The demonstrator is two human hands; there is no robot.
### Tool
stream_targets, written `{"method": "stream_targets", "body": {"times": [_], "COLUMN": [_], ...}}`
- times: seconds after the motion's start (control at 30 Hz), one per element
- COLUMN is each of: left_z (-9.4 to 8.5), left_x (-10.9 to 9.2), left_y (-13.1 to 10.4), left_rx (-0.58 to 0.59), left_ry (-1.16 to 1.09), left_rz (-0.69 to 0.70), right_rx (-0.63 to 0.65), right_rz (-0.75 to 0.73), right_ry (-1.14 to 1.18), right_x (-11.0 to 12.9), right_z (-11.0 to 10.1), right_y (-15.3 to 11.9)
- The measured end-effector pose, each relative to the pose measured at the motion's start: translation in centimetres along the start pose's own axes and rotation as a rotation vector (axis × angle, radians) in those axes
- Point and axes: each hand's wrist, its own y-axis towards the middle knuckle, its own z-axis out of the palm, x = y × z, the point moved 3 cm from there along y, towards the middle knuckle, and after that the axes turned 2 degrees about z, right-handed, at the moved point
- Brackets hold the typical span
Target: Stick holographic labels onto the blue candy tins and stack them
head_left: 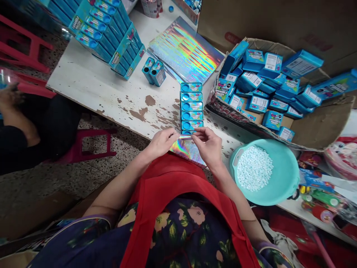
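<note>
Between my hands, at the table's front edge, is a thin shiny strip [185,137]. My left hand [163,141] pinches its left end with thumb and finger. At its right end, my right hand [209,144] has thumb and index finger pressed together on it. Directly beyond the fingers stands a row of several blue candy boxes [192,106] with round recesses on top; the nearest box is partly hidden by the strip and fingers. A holographic sheet [188,150] lies under and in front of my hands, against the red apron.
Two blue boxes [154,72] stand beyond the row, near larger holographic sheets [185,50]. Stacked display boxes [111,37] are at back left. A carton [315,130] of blue packs and a turquoise bowl [284,175] of white pellets are right. Another person's arm [21,121] shows left.
</note>
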Motion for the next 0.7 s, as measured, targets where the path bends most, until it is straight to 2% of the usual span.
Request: {"method": "stream_targets", "body": {"times": [0.2,0.33,0.53,0.7], "left_z": [2.0,2.5,1.5,1.7], "left_x": [0.6,0.6,0.0,0.1], "left_y": [1.3,0.8,-0.6,-0.1], "left_rx": [-0.026,-0.056,-0.091,-0.103], "left_ry": [-0.075,-0.047,0.058,0.093], "left_rz": [0.002,-0.026,-0.030,-0.055], "right_rx": [-0.093,-0.068,0.068,0.029], "right_rz": [-0.100,-0.058,0.112,0.021], "right_ry": [-0.303,-0.197,0.079,-0.033], "right_x": [-0.2,-0.4,-0.6,-0.4], "right_z": [0.3,-0.1,-1.0,-0.6], "right_y": [0.5,0.7,1.3,1.5]}}
